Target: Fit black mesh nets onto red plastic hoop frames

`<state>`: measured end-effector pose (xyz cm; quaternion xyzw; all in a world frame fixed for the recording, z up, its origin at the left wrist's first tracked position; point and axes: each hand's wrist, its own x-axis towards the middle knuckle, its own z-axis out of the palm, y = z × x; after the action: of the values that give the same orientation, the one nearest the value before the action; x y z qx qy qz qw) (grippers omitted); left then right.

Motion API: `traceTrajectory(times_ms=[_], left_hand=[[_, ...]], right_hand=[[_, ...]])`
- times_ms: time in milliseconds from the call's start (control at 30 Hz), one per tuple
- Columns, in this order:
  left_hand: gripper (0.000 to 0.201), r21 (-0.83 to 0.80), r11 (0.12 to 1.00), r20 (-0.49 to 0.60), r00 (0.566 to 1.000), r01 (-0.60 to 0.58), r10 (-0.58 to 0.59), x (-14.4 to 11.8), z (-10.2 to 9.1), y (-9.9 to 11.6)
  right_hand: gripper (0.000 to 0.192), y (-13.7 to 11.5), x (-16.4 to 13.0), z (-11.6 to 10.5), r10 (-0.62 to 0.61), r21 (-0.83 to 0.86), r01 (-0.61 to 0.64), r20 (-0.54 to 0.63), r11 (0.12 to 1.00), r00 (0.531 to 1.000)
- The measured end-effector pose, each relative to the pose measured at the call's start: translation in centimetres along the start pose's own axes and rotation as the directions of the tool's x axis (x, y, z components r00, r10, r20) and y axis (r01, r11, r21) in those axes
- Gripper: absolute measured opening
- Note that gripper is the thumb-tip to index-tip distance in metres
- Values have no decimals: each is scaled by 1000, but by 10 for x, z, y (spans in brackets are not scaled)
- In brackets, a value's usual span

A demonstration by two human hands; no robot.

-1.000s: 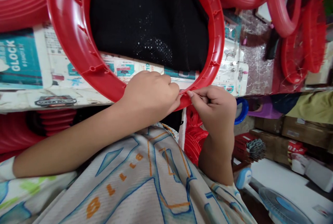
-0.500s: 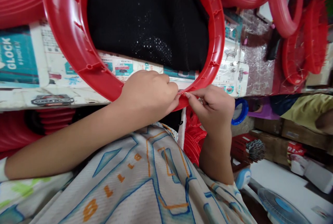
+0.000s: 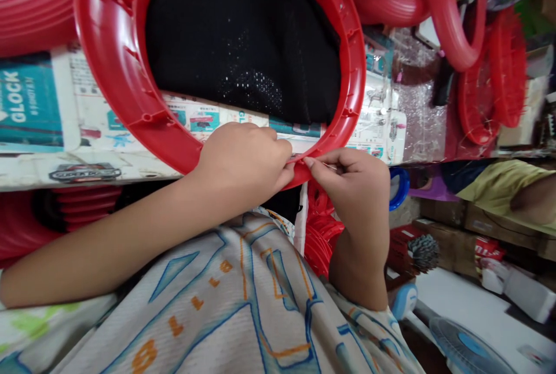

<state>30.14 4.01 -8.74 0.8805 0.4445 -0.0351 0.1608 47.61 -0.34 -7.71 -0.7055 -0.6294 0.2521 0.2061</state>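
Observation:
A large red plastic ring (image 3: 110, 67) with small pegs and ribs along its channel lies in front of me, its near edge over the table's edge. Inside its opening a piece of black fabric (image 3: 243, 32) shows, dotted with small bright holes. My left hand (image 3: 245, 157) is closed on the ring's near rim, thumb below it. Just right of it, my right hand (image 3: 358, 186) pinches at the same rim with thumb and forefinger. A thin, shiny sliver shows between those fingers, too small to name.
Printed cardboard (image 3: 32, 105) covers the tabletop under the ring. Pink-red ribbed tubes (image 3: 39, 6) lie left and back right. Several spiky red rings (image 3: 508, 67) are at the far right. Below right stand a fan (image 3: 467, 345) and cardboard boxes (image 3: 490, 217); part of another person (image 3: 506, 189) shows.
The whole view has shifted slightly. Both hands stay at the ring's near rim, and the right fingers have opened a little, showing the shiny sliver.

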Motion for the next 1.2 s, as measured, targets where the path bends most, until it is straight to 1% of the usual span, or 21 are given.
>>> traceTrajectory(times_ms=[67, 200, 300, 367, 467, 533, 600, 633, 700, 767, 833, 900, 967, 1033, 1133, 1200], left_hand=[[39, -5, 1000, 25, 1000, -4, 4, 0, -1, -1], [39, 10, 999, 71, 996, -51, 50, -3, -3, -6], [36, 33, 995, 82, 992, -99, 96, -6, -4, -9], [37, 49, 990, 68, 990, -130, 126, -8, -5, -10], [39, 57, 983, 55, 984, -175, 172, -8, -4, -13], [39, 53, 976, 65, 977, -209, 205, -8, -3, -20], [40, 52, 962, 53, 963, -267, 264, -10, -2, -31], [41, 58, 952, 22, 953, -302, 301, -12, -1, -37], [48, 82, 932, -77, 930, -353, 360, -18, -2, -48], [56, 121, 930, -171, 916, -347, 364, -23, -5, -52], [56, 143, 948, -229, 923, -283, 310, -25, -8, -44], [43, 127, 966, -234, 940, -225, 249, -23, -8, -28], [27, 71, 976, -182, 959, -207, 216, -18, -5, -9], [24, 25, 984, -147, 973, -176, 177, -11, -1, 6], [27, -13, 992, -132, 984, -122, 119, -1, 3, 16], [24, -32, 993, -85, 990, -113, 110, 3, 3, 17]], right_hand=[[15, 2, 0, -8, -66, -43, 67, 18, 997, 998], [9, 3, 3, -24, -189, -99, 199, 104, 975, 977], [9, 2, 8, -25, -267, -161, 286, 132, 945, 955], [9, 4, 11, -20, -270, -162, 286, 113, 944, 956], [9, 11, 10, -10, -210, -120, 215, 53, 969, 976], [9, 15, 7, -4, -159, -91, 159, 11, 983, 987], [9, 17, 2, 1, -136, -64, 135, -10, 989, 991], [10, 17, -1, 3, -141, -47, 141, -9, 989, 990], [10, 15, -5, 8, -161, -22, 161, -7, 987, 987], [11, 12, -9, 13, -153, -14, 153, -21, 988, 988], [12, 9, -11, 17, -126, -10, 126, -42, 992, 991], [12, 8, -11, 20, -119, -1, 119, -53, 993, 991], [12, 8, -11, 20, -137, -5, 137, -64, 991, 988], [12, 9, -11, 19, -159, -30, 157, -73, 987, 985], [13, 8, -11, 16, -183, -74, 178, -65, 981, 981], [13, 6, -13, 13, -198, -107, 191, -57, 976, 979]])
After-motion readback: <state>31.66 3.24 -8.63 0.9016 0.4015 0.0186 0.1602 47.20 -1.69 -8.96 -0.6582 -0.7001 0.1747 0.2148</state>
